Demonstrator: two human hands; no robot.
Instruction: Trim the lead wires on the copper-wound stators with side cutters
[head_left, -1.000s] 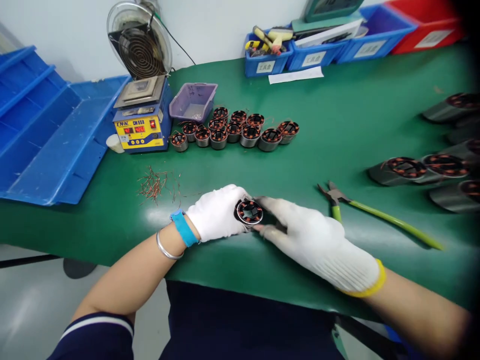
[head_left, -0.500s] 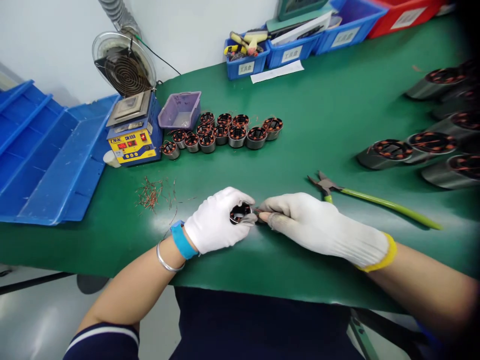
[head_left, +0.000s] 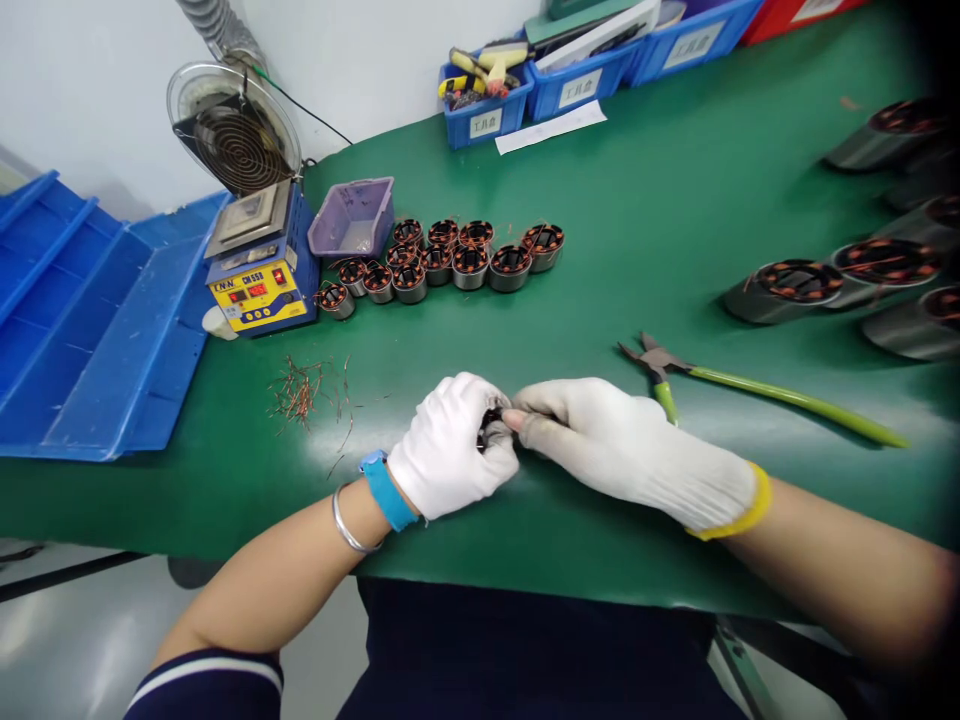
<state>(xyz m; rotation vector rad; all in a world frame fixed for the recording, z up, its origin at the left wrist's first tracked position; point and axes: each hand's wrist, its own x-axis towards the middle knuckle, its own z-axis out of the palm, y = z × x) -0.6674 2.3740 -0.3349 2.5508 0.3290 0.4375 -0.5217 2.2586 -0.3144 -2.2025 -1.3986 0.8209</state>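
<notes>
My left hand (head_left: 454, 450), in a white glove, is wrapped round a small motor stator (head_left: 486, 428) just above the bench. Most of the stator is hidden by the fingers; its dark inside shows. Close against its right side, my right hand (head_left: 611, 440) is closed in a pinch, with the bare thumb tip poking out of the glove. Whatever lies between those fingertips is hidden. Beyond my right hand lie green-handled cutting pliers (head_left: 780, 393), jaws apart. Copper wire scraps (head_left: 298, 390) are scattered to the left of my left hand.
Several wound stators (head_left: 470, 266) stand in rows beside a purple bin (head_left: 322, 235) and a yellow-fronted solder pot (head_left: 262, 300). Larger stators (head_left: 784, 290) stand at the right. Blue trays (head_left: 127, 350) lean at left; labelled tool boxes (head_left: 486, 122) line the back.
My left hand has turned the stator and shifted slightly right, so less of its opening shows. My right fingertips have come up against it. The view has shifted a little.
</notes>
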